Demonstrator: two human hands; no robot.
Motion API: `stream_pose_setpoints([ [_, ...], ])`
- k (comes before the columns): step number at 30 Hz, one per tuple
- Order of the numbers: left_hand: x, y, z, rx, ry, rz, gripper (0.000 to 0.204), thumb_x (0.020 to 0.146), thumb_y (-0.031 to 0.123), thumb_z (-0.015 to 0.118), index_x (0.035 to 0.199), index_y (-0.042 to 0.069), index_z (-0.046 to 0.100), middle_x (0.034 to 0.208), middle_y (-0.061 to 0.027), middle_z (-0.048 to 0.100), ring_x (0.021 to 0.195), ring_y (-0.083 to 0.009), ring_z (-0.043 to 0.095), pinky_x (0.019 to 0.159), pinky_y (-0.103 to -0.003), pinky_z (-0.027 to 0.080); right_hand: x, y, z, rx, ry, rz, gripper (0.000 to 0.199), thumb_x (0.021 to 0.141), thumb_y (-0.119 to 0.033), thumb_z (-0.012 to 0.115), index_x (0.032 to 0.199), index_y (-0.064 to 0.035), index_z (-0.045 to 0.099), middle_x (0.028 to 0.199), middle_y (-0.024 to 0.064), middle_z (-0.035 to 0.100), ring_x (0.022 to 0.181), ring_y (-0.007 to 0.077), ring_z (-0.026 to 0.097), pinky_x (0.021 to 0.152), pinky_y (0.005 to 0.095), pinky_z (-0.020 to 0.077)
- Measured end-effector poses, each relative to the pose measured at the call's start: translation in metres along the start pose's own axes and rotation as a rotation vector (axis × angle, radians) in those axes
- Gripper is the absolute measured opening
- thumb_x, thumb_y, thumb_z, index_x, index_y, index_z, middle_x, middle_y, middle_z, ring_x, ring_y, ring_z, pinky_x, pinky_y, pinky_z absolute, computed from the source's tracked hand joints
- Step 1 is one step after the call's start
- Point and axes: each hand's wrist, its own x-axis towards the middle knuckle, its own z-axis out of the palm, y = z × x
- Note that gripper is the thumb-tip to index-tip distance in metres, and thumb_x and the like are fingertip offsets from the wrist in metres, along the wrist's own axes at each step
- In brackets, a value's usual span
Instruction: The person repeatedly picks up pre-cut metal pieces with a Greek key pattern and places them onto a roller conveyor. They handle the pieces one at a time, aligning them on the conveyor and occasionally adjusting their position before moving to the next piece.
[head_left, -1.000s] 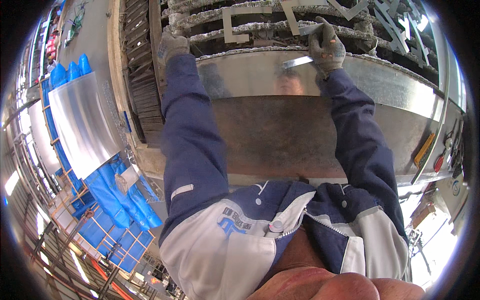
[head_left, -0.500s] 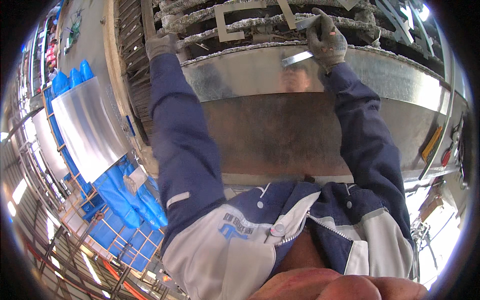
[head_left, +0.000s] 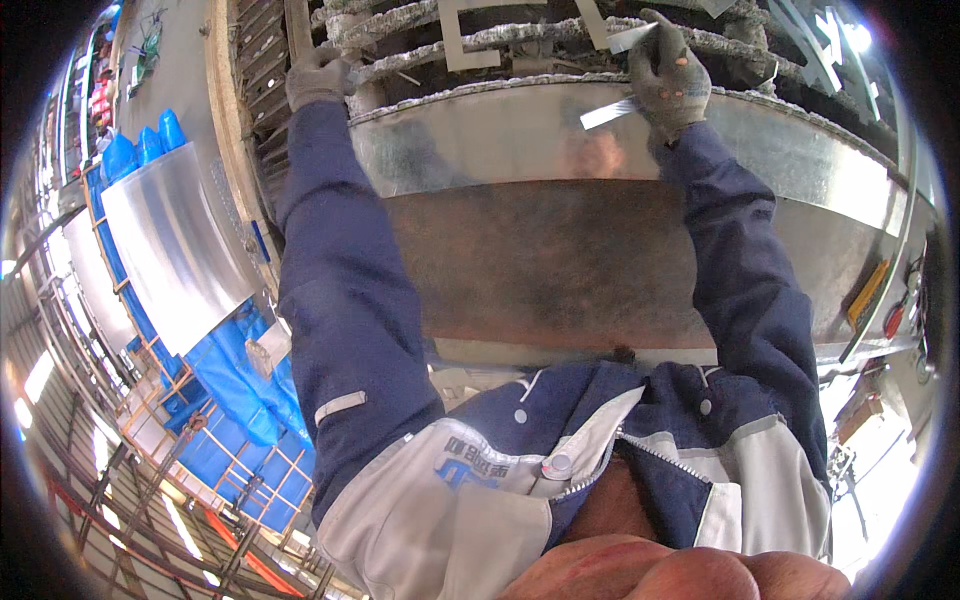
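Note:
My right hand (head_left: 676, 84), in a grey work glove, is closed on a flat metal piece. Its two bright ends, an upper strip (head_left: 630, 39) and a lower strip (head_left: 607, 115), stick out to the left of the fingers; the glove hides whatever joins them. The hand is above the near edge of the slatted bed. My left hand (head_left: 318, 78), also gloved, sits with curled fingers at the bed's left corner, beside an upright bar (head_left: 297, 35). What its fingers hold, if anything, is hidden. Between the hands, a flat bracket-shaped metal cutout (head_left: 455, 45) lies on the crusted slats (head_left: 400, 65).
A shiny metal panel (head_left: 470, 140) runs along the bed's near side, above a darker brown panel (head_left: 540, 260). More metal strips (head_left: 805, 50) lie at the far right. A yellow-handled tool (head_left: 866, 292) is at right. Left stand a large silver sheet (head_left: 175, 245) and blue wrapping (head_left: 235, 385).
My right hand has shifted slightly right with the metal piece still in its grip. The left hand remains at the bed's corner, a little higher in the picture. The whole view has tilted slightly.

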Motion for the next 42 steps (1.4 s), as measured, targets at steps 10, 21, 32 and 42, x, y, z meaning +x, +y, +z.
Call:
stream_pose_setpoints([
  [10,0.006,-0.029,-0.02,0.018,0.14,0.041,0.029,0.087,0.018,0.069,0.107,-0.002,0.075,0.083,-0.0158,0.075,0.06,-0.0198,0.07,0.047,-0.032,0.053,-0.005,0.004,0.001,-0.107,0.049,-0.069,0.044,0.093,-0.014,0.065,0.136,-0.0155,0.058,0.095,0.0081,0.071,0.085,0.0229,0.071,0.077,0.0324,0.0554],
  [21,-0.013,-0.002,0.043,-0.322,0.149,-0.321,0.036,0.092,0.024,0.066,0.107,-0.009,0.066,0.075,-0.0267,0.071,0.052,-0.0301,0.069,0.042,-0.045,0.051,-0.004,0.01,0.008,0.162,0.054,-0.021,0.043,0.094,-0.01,0.064,0.137,-0.0109,0.058,0.098,0.0067,0.069,0.087,0.0156,0.067,0.078,0.0287,0.0533],
  [32,-0.036,0.094,0.005,-0.621,0.159,-0.335,0.029,0.088,0.006,0.061,0.111,-0.011,0.056,0.083,-0.0229,0.07,0.07,-0.0297,0.071,0.061,-0.041,0.058,0.001,-0.013,-0.008,-0.096,0.058,-0.005,0.042,0.091,-0.015,0.062,0.132,-0.0076,0.057,0.089,0.0185,0.067,0.079,0.0355,0.068,0.07,0.0446,0.0538],
  [42,-0.066,0.11,-0.027,-0.667,0.417,-0.038,0.043,0.085,-0.002,0.058,0.127,-0.01,0.057,0.087,-0.0202,0.07,0.062,-0.0246,0.069,0.051,-0.032,0.056,-0.002,0.007,0.008,-0.178,-0.057,0.054,0.045,0.093,-0.015,0.066,0.137,-0.0107,0.057,0.11,0.0072,0.07,0.096,0.0182,0.07,0.085,0.0283,0.0548],
])
